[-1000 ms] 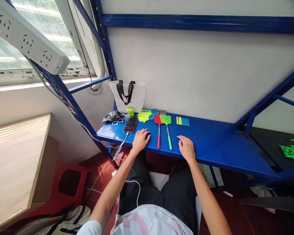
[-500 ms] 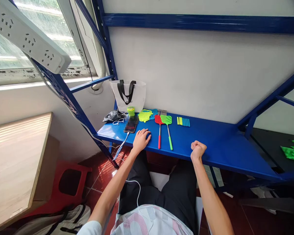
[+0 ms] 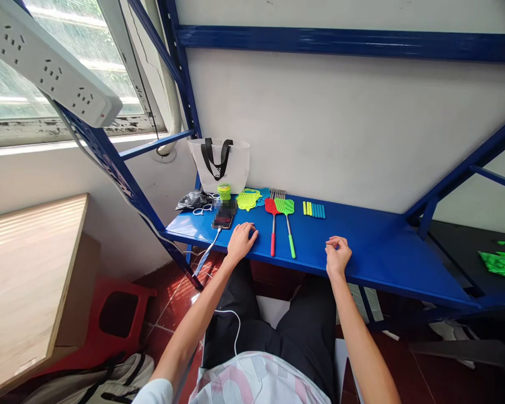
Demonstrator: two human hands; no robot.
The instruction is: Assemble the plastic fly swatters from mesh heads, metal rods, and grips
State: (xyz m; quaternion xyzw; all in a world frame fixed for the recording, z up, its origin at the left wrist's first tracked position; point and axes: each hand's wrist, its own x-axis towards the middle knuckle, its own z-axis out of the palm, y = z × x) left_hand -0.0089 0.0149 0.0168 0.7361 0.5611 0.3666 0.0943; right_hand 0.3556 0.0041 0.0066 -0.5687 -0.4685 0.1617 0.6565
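Observation:
My left hand [image 3: 242,241] lies palm down on the front of the blue shelf, fingers loosely spread and holding nothing. Just right of it are a red fly swatter [image 3: 272,224] and a green fly swatter [image 3: 290,227], side by side with handles toward me. My right hand [image 3: 338,256] is over the shelf's front edge, its fingers half curled and loosened, with nothing visible in them. Beyond it lies a row of short yellow and blue sticks [image 3: 313,210]. A phone [image 3: 224,215] on a white cable lies beyond my left hand.
Along the back of the shelf [image 3: 374,241] stand a white bag [image 3: 231,163] with black handles, a green tub [image 3: 224,192], scissors [image 3: 202,209], a black plastic bag [image 3: 193,200] and yellow-green and blue flat pieces [image 3: 248,199]. Blue posts frame both sides. A power strip [image 3: 50,64] hangs upper left.
My right hand has loosened from a fist, its fingers now partly uncurled. My left hand stays in place on the shelf. The view has shifted very slightly.

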